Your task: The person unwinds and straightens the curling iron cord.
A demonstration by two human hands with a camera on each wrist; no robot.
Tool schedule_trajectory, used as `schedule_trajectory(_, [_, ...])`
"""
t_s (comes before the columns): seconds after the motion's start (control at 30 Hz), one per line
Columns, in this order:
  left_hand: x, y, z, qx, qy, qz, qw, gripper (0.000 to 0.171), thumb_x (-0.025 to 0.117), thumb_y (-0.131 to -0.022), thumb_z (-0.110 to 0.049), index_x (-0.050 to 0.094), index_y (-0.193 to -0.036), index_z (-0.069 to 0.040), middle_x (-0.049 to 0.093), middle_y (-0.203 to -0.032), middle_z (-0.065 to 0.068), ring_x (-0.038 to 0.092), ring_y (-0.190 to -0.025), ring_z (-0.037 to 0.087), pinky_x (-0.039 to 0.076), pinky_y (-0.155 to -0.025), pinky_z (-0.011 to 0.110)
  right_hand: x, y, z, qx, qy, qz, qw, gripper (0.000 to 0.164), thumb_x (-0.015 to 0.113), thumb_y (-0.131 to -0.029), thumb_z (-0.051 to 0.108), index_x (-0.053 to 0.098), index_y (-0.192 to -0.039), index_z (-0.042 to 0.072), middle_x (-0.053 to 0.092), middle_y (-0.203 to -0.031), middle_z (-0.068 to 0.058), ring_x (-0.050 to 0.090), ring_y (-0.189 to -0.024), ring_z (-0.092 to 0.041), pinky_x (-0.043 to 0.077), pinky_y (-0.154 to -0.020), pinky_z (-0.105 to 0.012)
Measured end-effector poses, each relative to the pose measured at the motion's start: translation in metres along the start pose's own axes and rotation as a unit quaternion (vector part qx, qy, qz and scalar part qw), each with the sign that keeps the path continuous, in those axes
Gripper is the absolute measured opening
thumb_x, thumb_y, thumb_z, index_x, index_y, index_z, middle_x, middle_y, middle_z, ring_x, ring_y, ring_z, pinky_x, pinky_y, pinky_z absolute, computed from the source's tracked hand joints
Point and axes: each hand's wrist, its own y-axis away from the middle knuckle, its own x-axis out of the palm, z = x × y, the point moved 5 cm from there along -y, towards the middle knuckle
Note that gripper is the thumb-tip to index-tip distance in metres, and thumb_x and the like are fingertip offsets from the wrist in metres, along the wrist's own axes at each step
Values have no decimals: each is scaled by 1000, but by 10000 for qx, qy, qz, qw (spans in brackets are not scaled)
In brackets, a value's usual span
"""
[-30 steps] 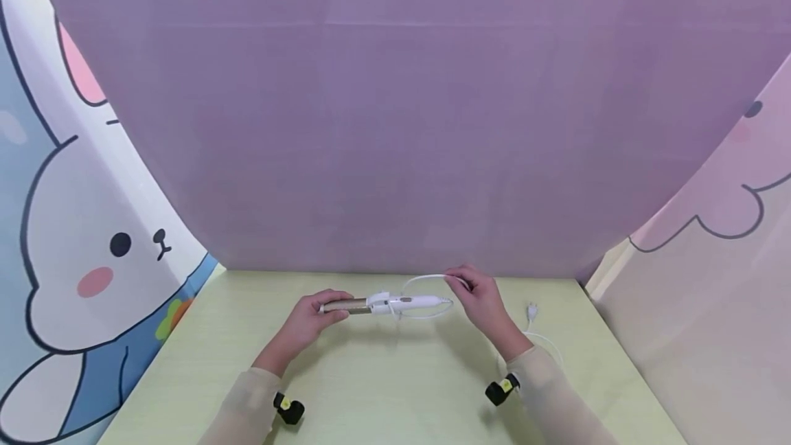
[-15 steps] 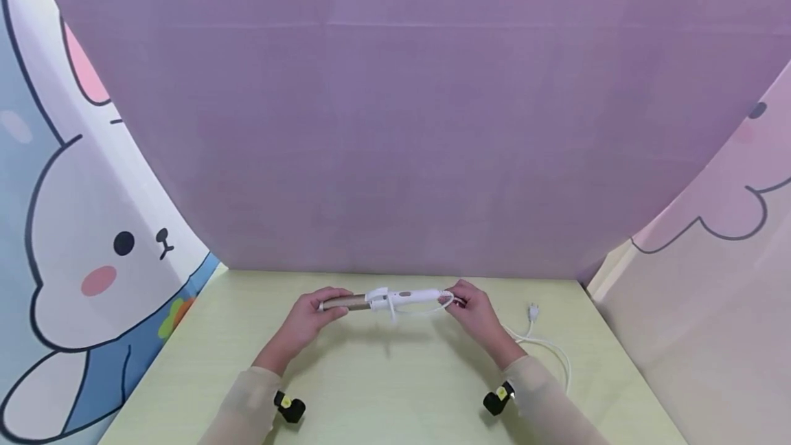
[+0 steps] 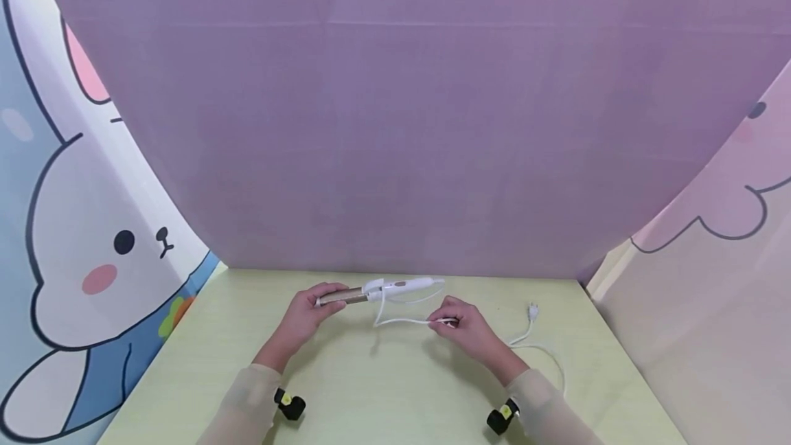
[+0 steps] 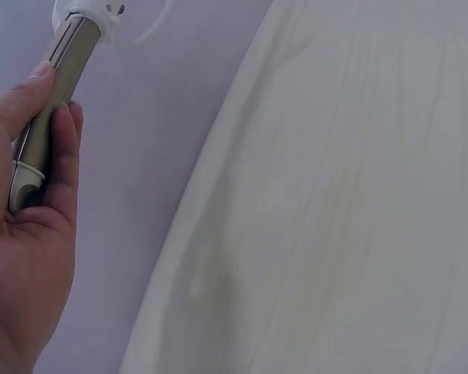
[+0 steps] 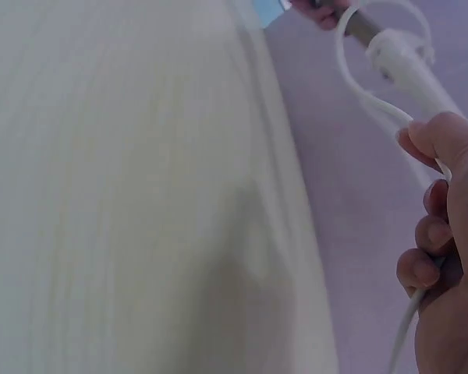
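My left hand (image 3: 309, 311) grips a curling iron (image 3: 404, 287) by its gold-brown barrel (image 4: 74, 62), holding it above the table. The white handle points right and tilts slightly upward. From the handle's end a white cord (image 3: 404, 321) loops back around the iron near the base of the barrel, then runs right. My right hand (image 3: 469, 328) pinches that cord in front of the handle. In the right wrist view the cord (image 5: 382, 105) passes between thumb and finger and leaves below the curled fingers.
The cord's plug (image 3: 533, 311) lies on the pale table (image 3: 383, 397) to the right, with loose cord trailing near my right forearm. A purple backdrop (image 3: 395, 122) stands behind, and cartoon-printed sheets (image 3: 80, 225) flank the table.
My right hand has brought the cord from behind the handle, past its end, to the front. The iron's handle end has tilted upward while the left hand keeps its grip.
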Motion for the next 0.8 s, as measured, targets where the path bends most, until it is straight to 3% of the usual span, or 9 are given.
schedule_trajectory(0.13, [2,0,2,-134,-48,-2,9999,33,84,-101,-22,79,-134,-17,74,-123,14,55,-87,22,46,-71,28,-5,-1,21,-287,-273,108,9992,9,81,-99,-1,85,-102,6,59,-84,-5,48,-74,-5,43,-64,-19])
schedule_trajectory(0.27, [4,0,5,-226,-82,55,9997,34,86,-100,-23,80,-133,-17,74,-126,14,55,-88,23,46,-72,29,-17,-7,36,-435,-530,-114,9976,9,79,-100,-4,84,-103,2,60,-86,-8,49,-73,-5,43,-62,-20])
schedule_trajectory(0.5, [8,0,8,-221,-142,193,9995,31,85,-101,-21,81,-132,-19,76,-125,8,57,-89,23,47,-73,30,-45,-18,41,-81,-799,-779,9937,7,75,-102,-5,80,-107,-7,66,-93,-3,51,-79,-8,43,-67,-21])
schedule_trajectory(0.67, [10,2,10,-174,-230,333,9990,31,85,-100,-22,81,-131,-18,76,-128,9,61,-103,29,50,-82,32,-59,-25,42,80,-871,-1099,9901,12,76,-105,2,79,-109,-8,70,-96,-2,55,-86,-13,47,-74,-24])
schedule_trajectory(0.8, [13,4,8,-126,-336,487,9982,31,85,-101,-24,81,-131,-18,76,-129,7,63,-115,31,52,-92,35,-67,-30,36,231,-927,-1536,9835,11,78,-103,2,80,-108,-7,70,-97,-1,54,-84,-12,46,-73,-22])
